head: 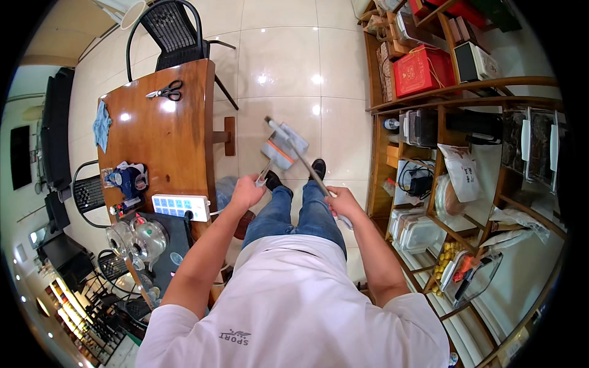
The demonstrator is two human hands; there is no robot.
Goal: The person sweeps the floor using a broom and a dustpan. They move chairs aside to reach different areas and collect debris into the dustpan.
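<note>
My left hand (250, 192) is closed on the handle of a grey dustpan (284, 148) with an orange strip, held low in front of my feet. My right hand (342, 204) grips the long pole of a broom (311, 172). The pole slants forward and left, across the dustpan, to a dark tip beyond it. Whether the pole touches the dustpan, I cannot tell. Below both lies the glossy tiled floor (280, 64).
To the left stands a wooden table (184, 133) with scissors (168, 91), a blue cloth (101, 125), a power strip (180, 207) and glass teapots (149, 237). A black chair (170, 32) is beyond it. Wooden shelves (375, 138) with boxes and containers line the right side.
</note>
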